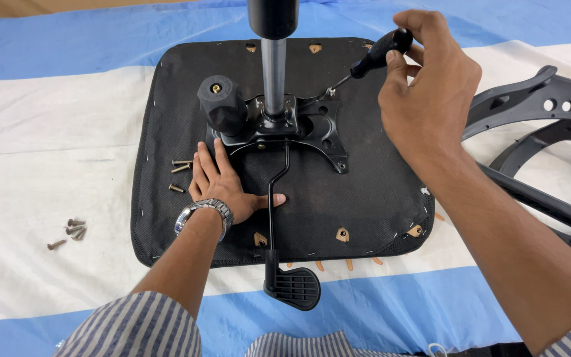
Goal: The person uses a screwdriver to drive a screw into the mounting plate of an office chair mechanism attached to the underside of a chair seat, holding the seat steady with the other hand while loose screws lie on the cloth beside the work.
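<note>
An upturned black chair seat [365, 205] lies on a striped cloth. A black metal mechanism plate [318, 129] with a round knob [221, 102], a chrome gas cylinder [273, 66] and a lever with a paddle handle [292, 285] sits on it. My left hand [223, 185] presses flat on the seat beside the plate, fingers spread, a metal watch on its wrist. My right hand [424, 86] grips a black-handled screwdriver [375, 56], its tip on a screw at the plate's far right corner [330, 91].
Three loose screws [180, 168] lie on the seat left of my left hand. Several more screws [71, 231] rest on the blue and white cloth [54, 132] at left. Black plastic chair parts [550, 132] lie at the right.
</note>
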Tool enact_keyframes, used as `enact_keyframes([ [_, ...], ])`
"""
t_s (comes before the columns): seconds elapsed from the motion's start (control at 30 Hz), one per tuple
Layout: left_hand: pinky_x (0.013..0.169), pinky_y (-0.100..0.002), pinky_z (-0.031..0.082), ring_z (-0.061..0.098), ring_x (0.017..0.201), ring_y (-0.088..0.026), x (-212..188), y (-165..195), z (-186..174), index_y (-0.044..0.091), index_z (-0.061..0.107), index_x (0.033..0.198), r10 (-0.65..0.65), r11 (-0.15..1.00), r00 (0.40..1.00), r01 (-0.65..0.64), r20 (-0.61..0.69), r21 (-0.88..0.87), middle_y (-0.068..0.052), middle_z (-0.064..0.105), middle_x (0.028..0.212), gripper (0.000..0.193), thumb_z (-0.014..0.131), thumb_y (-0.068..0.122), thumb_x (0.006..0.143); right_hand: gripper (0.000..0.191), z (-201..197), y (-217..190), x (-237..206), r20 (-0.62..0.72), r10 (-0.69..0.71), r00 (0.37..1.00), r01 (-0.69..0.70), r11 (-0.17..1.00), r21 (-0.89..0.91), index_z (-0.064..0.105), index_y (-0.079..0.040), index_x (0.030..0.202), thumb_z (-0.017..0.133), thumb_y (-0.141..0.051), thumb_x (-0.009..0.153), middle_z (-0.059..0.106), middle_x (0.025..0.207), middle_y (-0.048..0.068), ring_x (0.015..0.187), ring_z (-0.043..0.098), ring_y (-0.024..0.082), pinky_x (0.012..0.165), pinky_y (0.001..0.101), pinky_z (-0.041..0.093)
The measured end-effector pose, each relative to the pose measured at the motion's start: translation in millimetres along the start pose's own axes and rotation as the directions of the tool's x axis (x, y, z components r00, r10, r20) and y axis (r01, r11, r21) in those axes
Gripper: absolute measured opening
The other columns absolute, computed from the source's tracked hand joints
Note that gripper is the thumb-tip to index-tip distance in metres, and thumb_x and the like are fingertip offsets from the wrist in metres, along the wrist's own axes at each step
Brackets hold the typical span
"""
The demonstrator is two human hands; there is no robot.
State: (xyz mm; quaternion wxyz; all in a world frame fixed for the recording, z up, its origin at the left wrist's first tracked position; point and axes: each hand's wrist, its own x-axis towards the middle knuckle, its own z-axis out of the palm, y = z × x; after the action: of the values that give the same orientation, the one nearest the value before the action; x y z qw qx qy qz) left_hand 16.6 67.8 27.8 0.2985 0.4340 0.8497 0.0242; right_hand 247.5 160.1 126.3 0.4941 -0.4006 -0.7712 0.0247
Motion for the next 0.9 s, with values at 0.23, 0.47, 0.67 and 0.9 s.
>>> enact_keyframes([
  [0.23,0.123,-0.055,0.006,-0.018,0.153,-0.031,-0.4,-0.1,0.1,0.020,-0.016,0.158,0.000,1.000,1.000,0.000,-0.002,-0.001,-0.017,-0.017,0.166,0.158,0.088,0.072,0.051,0.018,2.5,-4.5,0.3,-0.051,-0.100,0.994,0.103,0.994,0.044,0.067,0.006,0.112,0.071,0.009,0.095,0.067,0.111,0.021,0.102,0.072,0.029,0.086,0.0298,0.064],
  [0.47,0.123,-0.054,0.006,-0.017,0.153,-0.031,0.2,-1.6,1.5,0.020,-0.016,0.158,0.007,1.000,1.000,-0.007,-0.014,0.013,-0.017,-0.016,0.166,0.159,0.088,0.073,0.050,0.007,4.0,-8.8,1.1,-0.051,-0.027,0.998,0.028,0.999,0.017,0.071,0.003,0.104,0.074,0.004,0.097,0.066,0.103,0.016,0.097,0.074,0.025,0.081,0.0272,0.063],
  [0.67,0.123,-0.055,0.006,-0.018,0.153,-0.032,1.5,-1.3,1.2,0.019,-0.016,0.158,0.008,1.000,1.000,-0.008,-0.011,0.010,-0.017,-0.017,0.166,0.159,0.087,0.074,0.051,0.019,1.5,1.1,1.6,-0.043,0.006,0.999,-0.004,0.999,0.041,0.063,0.006,0.114,0.067,0.006,0.096,0.070,0.108,0.018,0.098,0.074,0.026,0.083,0.0315,0.063],
  [0.9,0.123,-0.055,0.006,-0.017,0.153,-0.031,-0.5,0.0,0.1,0.021,-0.016,0.158,0.001,1.000,1.000,-0.001,-0.002,0.011,-0.017,-0.016,0.166,0.158,0.087,0.073,0.051,0.012,-1.0,1.9,2.0,-0.041,-0.054,0.998,0.054,0.999,0.005,0.067,0.007,0.108,0.071,0.005,0.097,0.067,0.109,0.020,0.104,0.071,0.030,0.081,0.0309,0.065],
])
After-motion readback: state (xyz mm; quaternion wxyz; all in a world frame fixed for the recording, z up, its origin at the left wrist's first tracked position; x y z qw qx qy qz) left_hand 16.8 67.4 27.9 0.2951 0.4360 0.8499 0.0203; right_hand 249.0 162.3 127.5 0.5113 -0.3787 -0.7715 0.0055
